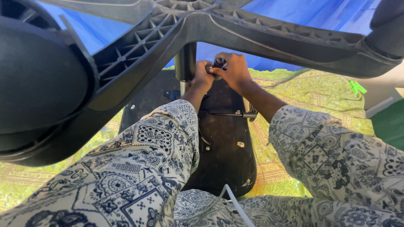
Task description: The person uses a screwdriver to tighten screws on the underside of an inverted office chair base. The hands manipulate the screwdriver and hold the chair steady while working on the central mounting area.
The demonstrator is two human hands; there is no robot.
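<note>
Both arms are reaching forward and away from the body, their forearms converging so that the two hands are meeting at the far end. The left hand [203, 75] is curling its fingers inward, knuckles facing up, and is pressing against the right. The right hand [234, 69] is bending at the wrist, its fingers folding down and pinching toward the left hand's fingertips. Loose patterned sleeves are covering both arms to mid-forearm, leaving wrists and hands bare.
</note>
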